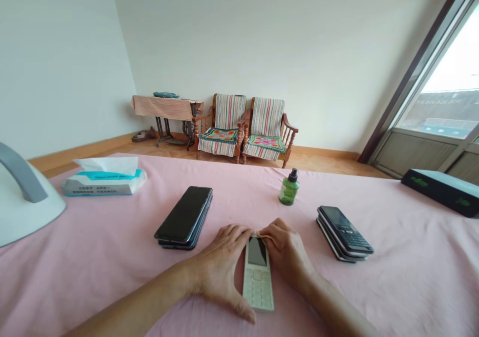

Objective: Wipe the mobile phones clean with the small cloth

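Observation:
A white keypad phone (258, 277) lies face up on the pink tablecloth (392, 277), close to me. My left hand (220, 269) rests along its left side, fingers curled, thumb touching the phone's lower edge. My right hand (286, 252) is bent over its top right corner, fingertips pinched at the phone's upper edge. A stack of black smartphones (185, 217) lies to the left. To the right sits a stack of dark keypad phones (344, 233).
A small green spray bottle (289, 188) stands behind the hands. A tissue pack (105, 177) lies at the far left, beside a white object with a grey handle (26, 197). A dark box (441, 191) rests at the far right. Two wooden chairs (245, 130) stand by the wall.

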{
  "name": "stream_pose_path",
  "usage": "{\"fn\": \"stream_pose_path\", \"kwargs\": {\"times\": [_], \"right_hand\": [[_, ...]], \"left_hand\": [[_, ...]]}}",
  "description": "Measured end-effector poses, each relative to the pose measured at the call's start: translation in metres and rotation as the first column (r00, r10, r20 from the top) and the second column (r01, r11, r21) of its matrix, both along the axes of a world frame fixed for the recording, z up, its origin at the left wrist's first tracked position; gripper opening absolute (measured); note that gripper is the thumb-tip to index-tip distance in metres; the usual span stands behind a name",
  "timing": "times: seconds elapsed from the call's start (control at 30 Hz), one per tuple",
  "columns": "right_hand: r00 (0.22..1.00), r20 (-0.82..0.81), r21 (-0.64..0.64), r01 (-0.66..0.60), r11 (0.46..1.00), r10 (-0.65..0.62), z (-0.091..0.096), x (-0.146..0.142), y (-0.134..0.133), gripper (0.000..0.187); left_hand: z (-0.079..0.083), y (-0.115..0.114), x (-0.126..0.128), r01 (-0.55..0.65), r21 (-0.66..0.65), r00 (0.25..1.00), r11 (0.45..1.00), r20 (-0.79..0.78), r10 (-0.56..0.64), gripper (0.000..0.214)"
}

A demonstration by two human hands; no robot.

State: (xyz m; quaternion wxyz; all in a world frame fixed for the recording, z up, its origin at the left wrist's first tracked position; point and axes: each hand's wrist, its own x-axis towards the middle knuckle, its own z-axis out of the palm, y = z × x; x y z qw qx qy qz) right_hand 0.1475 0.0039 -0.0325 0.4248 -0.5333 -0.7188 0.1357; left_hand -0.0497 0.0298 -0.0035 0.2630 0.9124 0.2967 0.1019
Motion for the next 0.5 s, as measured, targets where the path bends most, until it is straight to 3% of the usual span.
{"fn": "stream_pose_path", "kwargs": {"times": [0.2, 0.5], "right_hand": [[0.993, 0.112, -0.036, -0.039, 0.999, 0.043, -0.001, -0.007, -0.021, 0.024], [0.996, -0.003, -0.163, -0.089, 0.983, 0.089, 0.016, -0.01, -0.06, 0.025]], "left_hand": [[0.001, -0.001, 0.003, -0.015, 0.008, 1.0, 1.0, 0.006, 0.015, 0.119], [-0.003, -0.015, 0.006, -0.047, 0.012, 0.998, 0.999, 0.028, 0.047, 0.131]]}}
